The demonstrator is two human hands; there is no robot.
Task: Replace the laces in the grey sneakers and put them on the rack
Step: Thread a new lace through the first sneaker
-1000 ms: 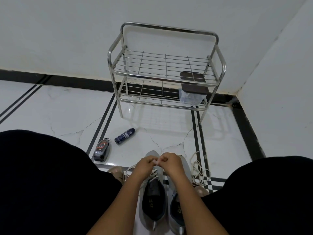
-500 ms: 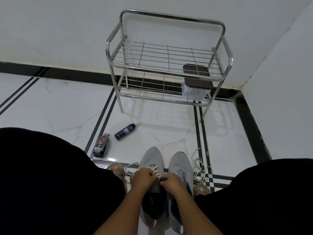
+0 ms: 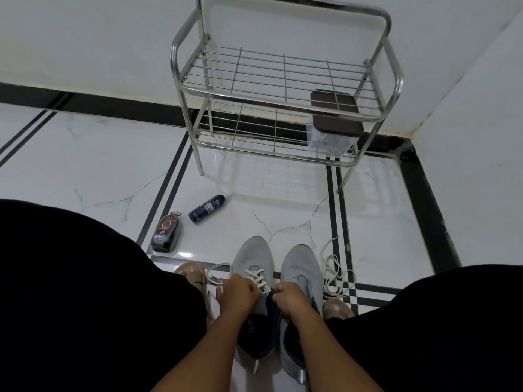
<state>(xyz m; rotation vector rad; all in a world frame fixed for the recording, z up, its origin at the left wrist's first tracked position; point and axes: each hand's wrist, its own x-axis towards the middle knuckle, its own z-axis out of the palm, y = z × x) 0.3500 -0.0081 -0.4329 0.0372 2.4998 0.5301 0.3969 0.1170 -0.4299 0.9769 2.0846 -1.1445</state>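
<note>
Head view, both fists clenched on flat white lace (image 3: 256, 275), knit grey sneaker (image 3: 254, 258), L hand (image 3: 239, 292), R hand (image 3: 288, 297).

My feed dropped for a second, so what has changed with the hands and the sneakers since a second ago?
Both hands, left hand and right hand, came down from the lace ends they held pinched together above the left sneaker and now grip at its top eyelets. The right sneaker, loose lace, spray can and rack look unmoved; the camera tilted.
</note>
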